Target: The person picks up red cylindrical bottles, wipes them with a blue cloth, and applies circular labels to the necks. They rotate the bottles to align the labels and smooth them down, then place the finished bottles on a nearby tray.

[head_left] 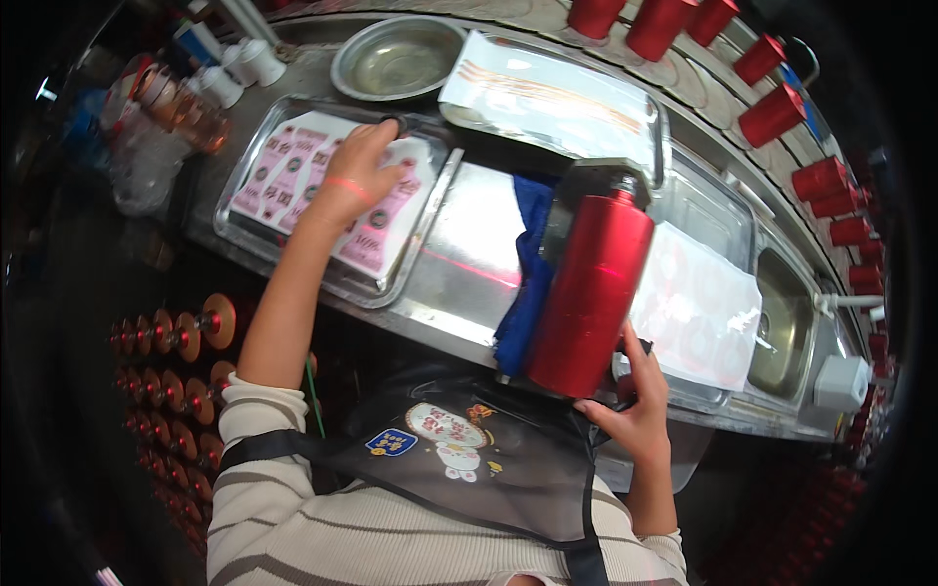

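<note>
My left hand (366, 166) reaches over a metal tray (227, 217) holding a sheet of pink printed labels (293, 181). Its thumb stands apart from the bent fingers, and a dark cover or object shows at a fingertip. I see nothing else in that hand. A large red metal bottle (593, 293) lies tilted in front of me, its silver neck at the far end in a metal holder (576, 181). My right hand (637, 405) grips around its near end, thumb at the base and a finger along the right side. A blue cloth (528, 264) lies beside the bottle.
A round metal bowl (396, 59) and another tray (666, 146) with a white sheet stand at the back. White backing paper (694, 308) lies to the right, before a sink (787, 317). Red bottles (664, 27) line the far conveyor. Several round holders (217, 320) stand lower left.
</note>
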A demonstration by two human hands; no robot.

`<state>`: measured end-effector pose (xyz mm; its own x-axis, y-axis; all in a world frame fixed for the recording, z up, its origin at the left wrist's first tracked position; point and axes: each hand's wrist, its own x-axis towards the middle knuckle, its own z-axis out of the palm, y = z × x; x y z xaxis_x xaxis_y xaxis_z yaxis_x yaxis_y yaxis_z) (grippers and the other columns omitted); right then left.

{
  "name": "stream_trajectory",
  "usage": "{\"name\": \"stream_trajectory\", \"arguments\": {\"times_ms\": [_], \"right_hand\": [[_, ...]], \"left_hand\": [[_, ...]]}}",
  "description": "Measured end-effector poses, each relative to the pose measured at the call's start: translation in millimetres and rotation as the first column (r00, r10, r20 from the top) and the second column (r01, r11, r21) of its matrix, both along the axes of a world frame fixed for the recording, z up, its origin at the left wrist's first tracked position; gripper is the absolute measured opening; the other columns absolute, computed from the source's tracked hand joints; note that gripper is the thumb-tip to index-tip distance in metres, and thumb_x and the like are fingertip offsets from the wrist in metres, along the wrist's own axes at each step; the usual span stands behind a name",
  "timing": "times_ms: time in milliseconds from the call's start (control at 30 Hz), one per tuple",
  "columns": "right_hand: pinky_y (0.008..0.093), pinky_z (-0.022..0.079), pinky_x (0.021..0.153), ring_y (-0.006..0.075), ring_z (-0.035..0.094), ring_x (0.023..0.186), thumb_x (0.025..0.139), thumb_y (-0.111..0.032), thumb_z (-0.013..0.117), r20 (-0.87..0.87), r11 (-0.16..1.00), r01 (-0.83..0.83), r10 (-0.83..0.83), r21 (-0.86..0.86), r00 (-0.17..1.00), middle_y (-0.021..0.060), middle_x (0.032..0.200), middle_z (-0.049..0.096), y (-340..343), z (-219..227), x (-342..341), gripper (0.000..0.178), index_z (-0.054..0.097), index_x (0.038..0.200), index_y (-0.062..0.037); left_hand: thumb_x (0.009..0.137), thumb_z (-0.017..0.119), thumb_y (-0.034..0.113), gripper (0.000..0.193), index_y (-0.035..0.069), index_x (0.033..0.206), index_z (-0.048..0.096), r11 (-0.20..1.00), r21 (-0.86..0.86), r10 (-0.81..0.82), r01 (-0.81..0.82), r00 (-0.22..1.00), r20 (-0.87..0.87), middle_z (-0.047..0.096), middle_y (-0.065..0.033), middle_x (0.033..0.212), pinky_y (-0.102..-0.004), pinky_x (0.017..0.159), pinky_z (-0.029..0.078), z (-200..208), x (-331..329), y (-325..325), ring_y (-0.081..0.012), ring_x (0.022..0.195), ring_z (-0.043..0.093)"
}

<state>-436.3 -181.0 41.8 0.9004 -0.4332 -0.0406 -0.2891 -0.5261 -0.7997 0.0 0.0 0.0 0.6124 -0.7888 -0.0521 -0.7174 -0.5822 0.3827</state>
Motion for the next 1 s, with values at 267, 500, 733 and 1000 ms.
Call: {"name": "stream_trajectory", "arguments": {"times_ms": [267, 500, 733, 1000], "right_hand": [[0.0476, 0.055, 0.080, 0.0431, 0.066, 0.084, 0.078, -0.028, 0.081, -0.106, 1.000, -0.024, 0.026, 0.016, 0.994, 0.0239, 0.127, 0.054, -7, -2, -7, 0.106, 0.017, 0.163, -0.0229], [0.0442, 0.052, 0.078, 0.0395, 0.063, 0.086, 0.075, -0.024, 0.081, 0.023, 1.000, 0.021, -0.021, 0.015, 1.000, 0.0182, 0.109, 0.053, 5, -16, -13, 0.108, 0.019, 0.163, -0.0168], [0.0450, 0.052, 0.077, 0.0396, 0.063, 0.084, 0.074, -0.023, 0.081, 0.059, 1.000, 0.011, -0.011, 0.001, 0.998, 0.0179, 0.109, 0.053, 0, -19, -11, 0.108, 0.020, 0.163, -0.0168], [0.0451, 0.052, 0.077, 0.0403, 0.063, 0.083, 0.075, -0.024, 0.081, 0.077, 0.999, 0.025, -0.023, -0.026, 0.997, 0.0190, 0.108, 0.053, 2, -28, -10, 0.107, 0.020, 0.163, -0.0172]], "left_hand": [[0.069, 0.069, -0.008, 0.083, 0.004, 0.148, 0.048, 0.953, -0.264, -0.217, 0.147, 0.940, -0.261, 0.060, -0.0110, 0.131, -0.0303, 0.086, 0.056, -68, 80, -12, -0.0198, 0.117, 0.059], [0.065, 0.069, -0.011, 0.091, 0.000, 0.151, 0.040, 0.967, -0.234, -0.166, 0.100, 0.944, -0.285, 0.056, -0.0107, 0.129, -0.0302, 0.094, 0.049, -59, 79, -32, -0.0216, 0.115, 0.054], [0.082, 0.067, -0.006, 0.045, 0.003, 0.125, 0.058, 0.949, -0.313, -0.160, -0.037, 0.799, -0.580, 0.056, 0.0014, 0.091, -0.0229, 0.068, 0.048, -69, 93, -39, -0.0081, 0.078, 0.053], [0.093, 0.067, 0.002, 0.018, 0.004, 0.110, 0.062, 0.868, -0.483, -0.174, -0.117, 0.839, -0.516, 0.061, 0.0029, 0.087, -0.0212, 0.069, 0.044, -83, 94, -41, -0.0061, 0.077, 0.055]]}}
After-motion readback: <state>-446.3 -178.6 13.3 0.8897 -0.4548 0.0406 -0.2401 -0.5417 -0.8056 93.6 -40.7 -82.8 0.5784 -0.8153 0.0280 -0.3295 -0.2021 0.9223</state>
